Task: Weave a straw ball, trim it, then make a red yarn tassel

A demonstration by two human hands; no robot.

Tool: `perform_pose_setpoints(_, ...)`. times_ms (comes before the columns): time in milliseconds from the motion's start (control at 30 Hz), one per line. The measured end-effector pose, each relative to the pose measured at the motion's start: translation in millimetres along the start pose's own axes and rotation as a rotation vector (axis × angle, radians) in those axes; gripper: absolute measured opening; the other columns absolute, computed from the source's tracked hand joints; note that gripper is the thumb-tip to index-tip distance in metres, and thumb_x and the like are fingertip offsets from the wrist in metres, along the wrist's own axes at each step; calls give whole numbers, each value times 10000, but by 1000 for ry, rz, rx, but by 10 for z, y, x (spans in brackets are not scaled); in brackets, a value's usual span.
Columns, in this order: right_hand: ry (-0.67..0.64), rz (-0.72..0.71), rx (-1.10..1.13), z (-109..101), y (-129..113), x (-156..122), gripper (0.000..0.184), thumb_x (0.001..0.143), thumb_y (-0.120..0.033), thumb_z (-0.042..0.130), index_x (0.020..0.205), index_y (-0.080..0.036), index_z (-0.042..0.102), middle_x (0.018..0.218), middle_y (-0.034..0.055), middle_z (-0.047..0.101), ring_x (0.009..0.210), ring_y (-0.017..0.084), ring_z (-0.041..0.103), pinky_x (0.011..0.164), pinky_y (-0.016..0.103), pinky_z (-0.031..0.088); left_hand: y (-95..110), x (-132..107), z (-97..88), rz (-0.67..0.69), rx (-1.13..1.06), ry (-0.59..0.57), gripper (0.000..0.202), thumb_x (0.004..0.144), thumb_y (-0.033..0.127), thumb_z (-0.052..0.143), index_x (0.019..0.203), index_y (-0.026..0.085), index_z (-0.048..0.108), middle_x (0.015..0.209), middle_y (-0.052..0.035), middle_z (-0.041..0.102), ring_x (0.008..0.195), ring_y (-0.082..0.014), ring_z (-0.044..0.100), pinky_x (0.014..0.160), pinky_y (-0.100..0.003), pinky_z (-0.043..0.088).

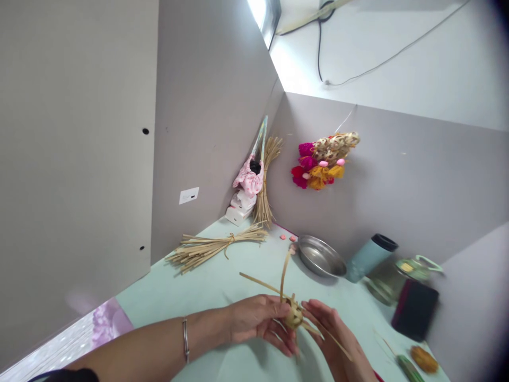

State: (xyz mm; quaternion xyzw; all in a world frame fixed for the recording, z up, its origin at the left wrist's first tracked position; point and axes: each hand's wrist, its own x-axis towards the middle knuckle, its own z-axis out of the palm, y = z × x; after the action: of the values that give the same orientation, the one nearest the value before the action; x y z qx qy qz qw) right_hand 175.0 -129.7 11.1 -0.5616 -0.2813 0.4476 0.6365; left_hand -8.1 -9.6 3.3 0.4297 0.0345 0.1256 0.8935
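My left hand point(260, 321) pinches a small woven straw ball point(294, 314) between thumb and fingers, over the front of the table. Loose straw ends stick out of it on several sides: one long strip point(284, 273) rises upward, another points to the left. Close by on the right is my right hand point(338, 337), its fingers stretched toward the ball and partly apart. A straw strip point(336, 345) runs from the ball across this hand. Whether the right fingertips touch the weave is hard to make out.
A tied straw bundle point(214, 248) lies left on the pale green table; another bundle point(263, 185) leans in the corner. Behind my hands stand a steel bowl point(321, 257), a blue tumbler point(370, 259) and a green jug point(397, 276). A dark box-like object point(415, 310) is at right.
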Motion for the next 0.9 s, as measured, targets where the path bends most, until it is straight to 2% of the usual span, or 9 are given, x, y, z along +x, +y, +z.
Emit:
perform_pose_setpoints(100, -32, -112, -187, 9, -22, -26, 490, 783, -591, 689, 1129, -246, 720, 1277, 115, 678, 1220, 319, 581, 984, 425, 506, -49, 21, -47, -29, 241, 95, 572, 639, 650, 749, 849, 124, 662, 594, 9, 587, 492, -111, 543, 546, -249, 431)
perform_pose_setpoints(167, -114, -120, -306, 89, -12, -44, 498, 710, -493, 802, 1139, -258, 713, 1228, 113, 706, 1165, 324, 623, 954, 421, 527, -82, 36, -76, -22, 404, 148, 549, 626, 615, 775, 860, 126, 688, 537, 45, 529, 455, -79, 455, 495, -224, 342)
perform_pose_setpoints(233, -162, -113, -324, 183, 14, -57, 539, 666, -408, 857, 1159, -268, 693, 1160, 101, 737, 1110, 317, 659, 913, 404, 547, -110, 52, -93, 0, 479, 182, 543, 599, 572, 810, 894, 128, 710, 522, 60, 502, 452, -68, 405, 474, -222, 290)
perform_pose_setpoints(300, -126, -146, -246, 258, 36, -69, 577, 653, -394, 868, 1180, -282, 663, 1122, 87, 750, 1066, 309, 684, 876, 397, 561, -126, 65, -90, 41, 446, 187, 568, 569, 544, 836, 938, 128, 719, 587, 46, 544, 475, -66, 414, 471, -221, 301)
perform_pose_setpoints(433, -16, -141, -188, 323, 11, -98, 637, 663, -379, 861, 1242, -292, 607, 1181, 92, 732, 1099, 310, 672, 898, 391, 549, -136, 69, -39, 109, 320, 129, 623, 574, 508, 849, 1045, 137, 680, 784, -7, 628, 548, -91, 546, 540, -242, 433)
perform_pose_setpoints(533, 32, -104, -161, 337, -36, -107, 697, 696, -361, 838, 1323, -274, 546, 1240, 110, 702, 1172, 326, 629, 950, 413, 518, -153, 74, -26, 113, 234, 116, 663, 608, 484, 844, 1129, 153, 601, 796, -12, 642, 551, -110, 608, 585, -269, 490)
perform_pose_setpoints(633, 98, -99, -65, 352, -33, -84, 801, 658, -368, 855, 1362, -228, 499, 1223, 137, 700, 1145, 353, 640, 961, 474, 501, -182, 101, -57, 124, 153, 156, 805, 582, 455, 874, 1233, 192, 479, 855, -22, 652, 575, -132, 648, 616, -300, 520)
perform_pose_setpoints(767, 181, -152, 5, 395, 60, -49, 859, 608, -396, 869, 1358, -210, 492, 1169, 134, 710, 1141, 361, 636, 1007, 519, 452, -179, 103, -59, 156, 137, 251, 724, 564, 446, 889, 1122, 180, 513, 990, -59, 632, 681, -156, 688, 707, -339, 533)
perform_pose_setpoints(900, 186, -179, -65, 454, 146, -89, 856, 626, -396, 860, 1376, -235, 479, 1212, 119, 689, 1224, 352, 579, 1002, 477, 469, -113, 39, 28, 164, 132, 273, 592, 653, 459, 837, 1081, 158, 560, 1052, -107, 664, 810, -183, 689, 788, -355, 513)
